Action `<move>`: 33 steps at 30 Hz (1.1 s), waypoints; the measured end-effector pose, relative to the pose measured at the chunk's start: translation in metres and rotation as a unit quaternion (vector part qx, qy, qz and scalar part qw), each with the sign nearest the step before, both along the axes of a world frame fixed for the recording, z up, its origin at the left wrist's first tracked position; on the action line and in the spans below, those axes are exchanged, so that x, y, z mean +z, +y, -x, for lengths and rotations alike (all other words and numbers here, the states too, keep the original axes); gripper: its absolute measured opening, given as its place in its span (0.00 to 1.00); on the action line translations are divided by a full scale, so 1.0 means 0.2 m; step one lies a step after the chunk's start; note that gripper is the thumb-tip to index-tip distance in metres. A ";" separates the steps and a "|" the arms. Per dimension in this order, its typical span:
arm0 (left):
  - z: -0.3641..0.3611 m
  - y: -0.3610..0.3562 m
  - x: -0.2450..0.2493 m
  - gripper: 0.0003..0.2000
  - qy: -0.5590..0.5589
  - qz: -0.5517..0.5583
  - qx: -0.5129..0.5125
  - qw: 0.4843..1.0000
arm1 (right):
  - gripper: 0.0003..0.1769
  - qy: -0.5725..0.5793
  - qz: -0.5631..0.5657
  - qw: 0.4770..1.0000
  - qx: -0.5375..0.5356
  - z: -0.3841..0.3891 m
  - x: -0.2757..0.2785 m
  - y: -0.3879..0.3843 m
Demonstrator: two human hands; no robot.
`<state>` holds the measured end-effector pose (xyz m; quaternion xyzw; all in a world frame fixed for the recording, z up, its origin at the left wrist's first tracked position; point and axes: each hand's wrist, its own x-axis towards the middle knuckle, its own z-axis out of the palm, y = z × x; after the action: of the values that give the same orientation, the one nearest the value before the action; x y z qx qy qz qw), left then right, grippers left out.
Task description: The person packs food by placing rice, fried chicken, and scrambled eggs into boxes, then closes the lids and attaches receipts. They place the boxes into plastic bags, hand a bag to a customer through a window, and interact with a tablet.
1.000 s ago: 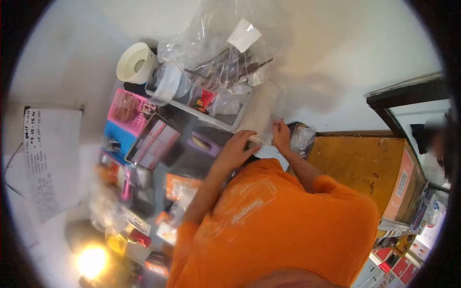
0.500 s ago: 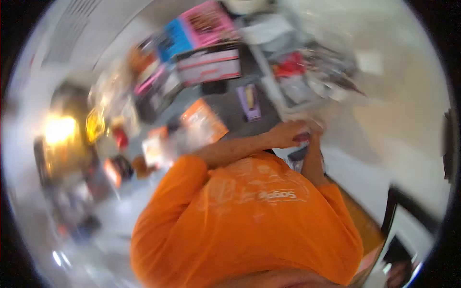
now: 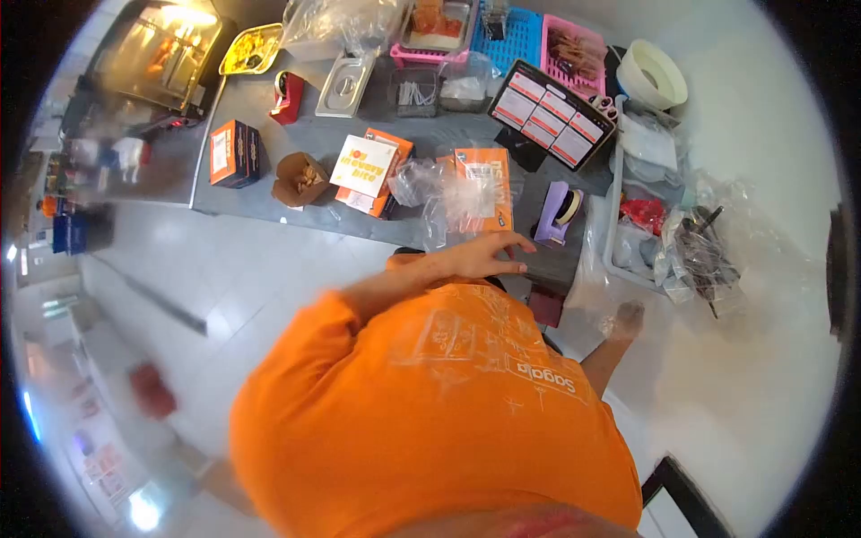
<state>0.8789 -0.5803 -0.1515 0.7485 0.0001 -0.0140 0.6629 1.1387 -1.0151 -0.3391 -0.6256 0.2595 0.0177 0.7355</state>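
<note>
Clear plastic [image 3: 588, 258] near right hand [image 3: 626, 319], grip unclear; left hand [image 3: 482, 256] now farther away, fingers apart.

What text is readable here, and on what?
"Sagala": orange shirt.
"JOY IN EVERY BITE", as best it reads: white square item on the table.
Too small or blurred to read: tablet screen, orange package near it, leftmost orange-and-black box.

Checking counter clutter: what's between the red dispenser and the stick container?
A steel lid lies between the red dispenser and the stick container; the head view shows it.
</note>
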 end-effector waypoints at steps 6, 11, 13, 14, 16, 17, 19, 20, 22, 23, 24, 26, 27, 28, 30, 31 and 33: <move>0.22 0.19 0.17 0.20 -0.025 0.035 -0.043 0.998 | 0.10 -0.278 -0.181 0.943 -0.040 0.26 0.74 0.04; 0.34 0.25 0.29 0.18 -0.043 0.059 -0.132 0.989 | 0.10 -0.381 -0.122 0.916 -0.030 1.04 1.63 0.47; 0.31 0.15 0.19 0.22 -0.049 0.105 -0.203 0.972 | 0.11 -0.369 -0.019 0.925 -0.093 1.44 1.71 0.74; 0.31 0.07 0.16 0.24 -0.038 0.154 -0.202 0.967 | 0.14 -0.403 0.191 0.892 -0.071 1.62 1.66 0.81; 0.37 -0.10 0.22 0.31 0.012 0.234 -0.251 0.939 | 0.23 -0.403 0.493 0.771 -0.023 1.96 1.60 0.96; 0.41 -0.22 0.13 0.31 0.016 0.272 -0.278 0.921 | 0.26 -0.400 0.585 0.705 -0.009 2.13 1.60 1.06; 0.59 -0.34 0.18 0.27 -0.081 0.216 -0.387 0.893 | 0.26 -0.405 0.602 0.688 -0.015 2.49 1.56 1.07; 0.70 -0.37 0.24 0.27 -0.084 0.214 -0.402 0.886 | 0.27 -0.369 0.395 0.838 -0.081 2.66 1.48 1.03; 0.95 -0.42 0.33 0.17 0.179 0.278 -0.455 0.827 | 0.27 -0.311 -0.042 0.926 -0.210 2.99 1.44 0.95; 1.07 -0.48 0.23 0.17 0.180 0.273 -0.467 0.822 | 0.26 -0.299 -0.240 0.884 -0.267 3.15 1.55 0.97; 1.19 -0.55 0.06 0.14 0.215 0.323 -0.436 0.812 | 0.26 -0.418 -0.323 0.845 -0.088 3.37 1.43 0.79; 1.44 -0.58 0.10 0.11 0.305 0.450 -0.344 0.766 | 0.21 -0.447 -0.171 0.844 -0.241 3.67 1.51 0.78; 1.54 -0.59 0.06 0.11 0.313 0.445 -0.356 0.760 | 0.18 -0.405 -0.046 0.818 -0.406 3.84 1.58 0.80; 1.64 -0.62 0.00 0.13 0.268 0.319 -0.415 0.809 | 0.16 -0.296 0.073 0.770 -0.560 3.99 1.69 0.87; 1.92 -0.66 -0.12 0.16 0.224 0.176 -0.503 0.816 | 0.16 -0.384 -0.126 0.808 -0.428 4.43 1.70 0.84; 2.07 -0.70 -0.18 0.19 0.184 0.195 -0.529 0.805 | 0.16 -0.408 -0.175 0.815 -0.372 4.64 1.69 0.83; 2.34 -0.83 -0.27 0.23 0.157 0.197 -0.619 0.744 | 0.15 -0.378 -0.106 0.803 -0.448 4.97 1.63 0.86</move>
<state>0.4103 -0.7471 -0.2052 0.4241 -0.3621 -0.5385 0.6317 0.1455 -0.8429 -0.0134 -0.3153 0.2089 -0.5244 0.7629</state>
